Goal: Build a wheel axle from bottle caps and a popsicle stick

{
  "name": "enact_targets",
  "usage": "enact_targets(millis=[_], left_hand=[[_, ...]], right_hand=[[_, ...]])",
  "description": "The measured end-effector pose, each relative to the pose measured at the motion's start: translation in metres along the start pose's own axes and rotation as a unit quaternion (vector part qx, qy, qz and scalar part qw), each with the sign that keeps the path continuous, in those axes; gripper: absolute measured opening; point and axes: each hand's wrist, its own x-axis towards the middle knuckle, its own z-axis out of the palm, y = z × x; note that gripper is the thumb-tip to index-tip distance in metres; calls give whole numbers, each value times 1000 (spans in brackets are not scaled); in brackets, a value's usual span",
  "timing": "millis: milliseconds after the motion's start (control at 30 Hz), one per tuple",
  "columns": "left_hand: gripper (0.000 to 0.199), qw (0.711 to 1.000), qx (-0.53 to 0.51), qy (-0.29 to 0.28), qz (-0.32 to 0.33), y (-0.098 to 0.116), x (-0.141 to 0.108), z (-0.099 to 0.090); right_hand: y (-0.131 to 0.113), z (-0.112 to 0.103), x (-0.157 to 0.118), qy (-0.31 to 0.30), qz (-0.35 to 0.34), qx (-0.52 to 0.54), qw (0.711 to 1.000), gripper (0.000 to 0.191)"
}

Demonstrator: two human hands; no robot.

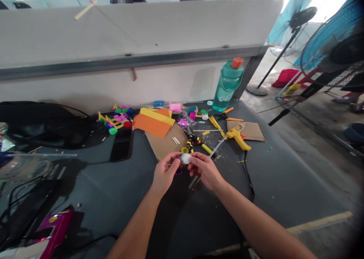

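Between my two hands, a little above the dark table, is a small round white cap (185,159). My left hand (167,171) pinches its left side, and my right hand (205,169) pinches the right side. Something small and greenish shows by the left fingertips, too small to make out. Just beyond the fingers lie a yellow cap (184,150) and black-and-yellow pliers (194,138). A yellow glue gun (239,137) with a clear glue stick rests to the right. Short white sticks (176,140) lie on a piece of cardboard (152,147).
A teal bottle (227,85) stands at the back right, near a cardboard piece (253,131). Orange foam sheets (152,124), a black phone (121,146) and small colourful wheeled models (118,120) lie left. A pink device (54,232) sits front left. Fans (338,50) stand beyond the table.
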Motion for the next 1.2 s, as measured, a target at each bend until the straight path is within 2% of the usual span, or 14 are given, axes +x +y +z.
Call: enact_targets(millis=[133, 233, 333, 567, 833, 1033, 1200], left_hand=[[36, 1000, 8, 5, -18, 4, -1, 2], [35, 999, 31, -2, -40, 5, -2, 1], [33, 998, 50, -14, -32, 5, -3, 0], [30, 998, 60, -11, -1, 4, -4, -3], [29, 998, 68, -9, 2, 4, -4, -3], [28, 998, 66, -9, 0, 4, -4, -2], [28, 998, 67, -5, 5, 7, -4, -2]], right_hand=[[2, 3, -2, 0, -65, -84, 994, 26], [3, 4, -3, 1, -126, -157, 980, 25], [5, 4, -5, 8, -171, -210, 962, 25], [9, -1, -5, 24, -211, -298, 931, 23], [8, -2, -7, 37, -297, -408, 863, 17], [7, -2, -8, 35, -307, -413, 857, 16], [8, -2, -7, 43, -282, -392, 875, 16]])
